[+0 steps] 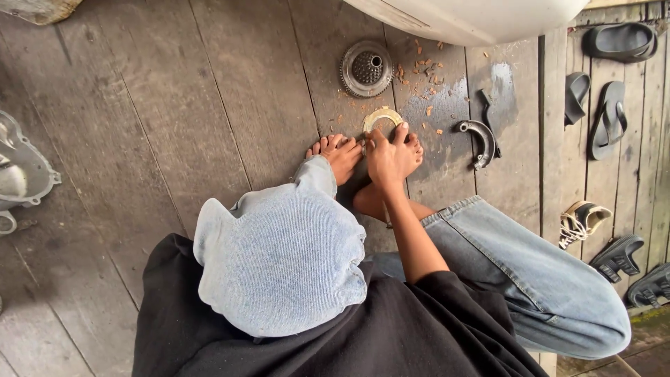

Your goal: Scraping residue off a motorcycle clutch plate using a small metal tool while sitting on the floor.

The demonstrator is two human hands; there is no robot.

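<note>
Brass-coloured ring, one, under the right hand's clenched grip; one toothed drum beyond; left hand unseen

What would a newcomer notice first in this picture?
At the centre, a hand presses a pale ring-shaped part onto the grey wooden floor, held between bare feet. Beyond it lies a round toothed metal part among brown chips. Sandals lie at the right.

Bare planks leftward (geared hub, brake shoe ahead)
</note>
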